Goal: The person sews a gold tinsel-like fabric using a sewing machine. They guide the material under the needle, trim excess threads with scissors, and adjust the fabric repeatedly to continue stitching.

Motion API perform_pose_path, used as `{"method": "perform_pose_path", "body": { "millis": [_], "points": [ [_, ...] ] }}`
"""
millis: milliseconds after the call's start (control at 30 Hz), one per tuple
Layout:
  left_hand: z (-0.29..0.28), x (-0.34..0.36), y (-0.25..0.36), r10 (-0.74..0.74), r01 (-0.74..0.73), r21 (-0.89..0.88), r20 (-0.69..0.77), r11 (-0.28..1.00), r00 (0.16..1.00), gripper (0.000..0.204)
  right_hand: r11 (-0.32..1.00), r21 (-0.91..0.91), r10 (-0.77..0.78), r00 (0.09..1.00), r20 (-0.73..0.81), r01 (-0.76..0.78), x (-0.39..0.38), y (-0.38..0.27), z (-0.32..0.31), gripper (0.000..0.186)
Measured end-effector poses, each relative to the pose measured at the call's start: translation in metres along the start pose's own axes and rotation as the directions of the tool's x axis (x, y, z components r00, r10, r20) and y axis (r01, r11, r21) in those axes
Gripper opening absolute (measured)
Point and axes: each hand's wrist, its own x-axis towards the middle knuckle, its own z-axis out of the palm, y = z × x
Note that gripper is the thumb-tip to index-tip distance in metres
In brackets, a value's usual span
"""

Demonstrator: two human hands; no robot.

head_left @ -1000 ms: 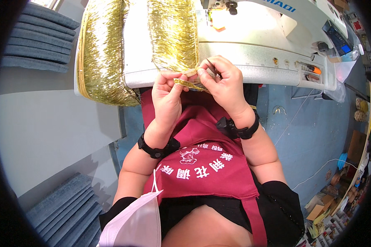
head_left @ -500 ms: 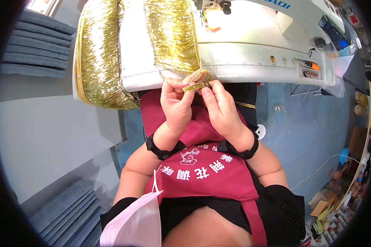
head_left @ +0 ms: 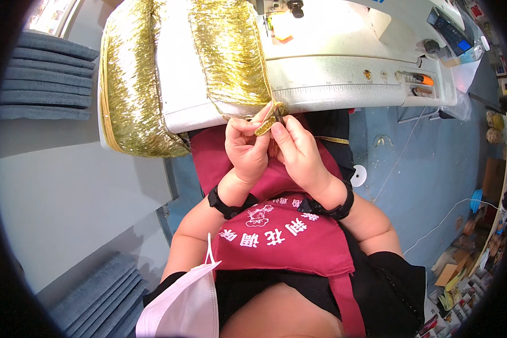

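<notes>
My left hand (head_left: 247, 147) is closed, its thumb and forefinger pinching the folded gold band (head_left: 265, 127) of a shiny fringe trim. My right hand (head_left: 305, 151) is closed at the same band, thumb and fingertips against its end. A narrow dark piece (head_left: 278, 114) shows at the right fingertips; its kind is unclear. Both hands are close together just off the front edge of the sewing machine table (head_left: 343, 90). From the band, the gold fringe trim (head_left: 231, 50) runs up over the table's left part. A second gold fringe length (head_left: 128, 84) hangs at the left corner.
The sewing machine's control box with a lit screen (head_left: 450, 32) stands at far right. An orange-handled tool (head_left: 419, 78) lies in a tray recess. Stacked blue-grey cloth pieces (head_left: 50, 76) are at far left, more (head_left: 104, 298) lower left. A white disc (head_left: 358, 176) is right of my lap.
The gold band has tilted more steeply between my fingers, and both hands have dipped slightly toward me. The whole view has shifted a little. Both hands keep their pinch.
</notes>
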Motion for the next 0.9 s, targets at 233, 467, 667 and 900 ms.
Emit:
{"method": "perform_pose_path", "body": {
  "millis": [233, 467, 667, 900],
  "points": [
    [-0.006, -0.001, -0.002, -0.04, 0.045, -0.059, 0.079, 0.997, 0.996, 0.024, 0.999, 0.039, 0.033, 0.999, 0.001, -0.033, 0.001, -0.003, -0.004, 0.034],
    [-0.012, 0.003, -0.01, 0.122, -0.146, 0.092, 0.233, 0.985, 0.965, 0.028, 0.999, 0.017, 0.032, 0.999, 0.004, -0.032, -0.001, -0.008, -0.004, 0.035],
    [-0.028, 0.009, -0.014, 0.208, -0.348, 0.309, 0.405, 0.885, 0.89, 0.032, 0.996, 0.002, 0.091, 0.996, 0.019, -0.092, -0.006, -0.014, -0.009, 0.036],
    [-0.025, 0.013, -0.012, 0.256, -0.437, 0.359, 0.453, 0.825, 0.854, 0.034, 0.993, -0.003, 0.118, 0.993, 0.026, -0.118, -0.008, -0.019, -0.012, 0.036]
  ]
}}
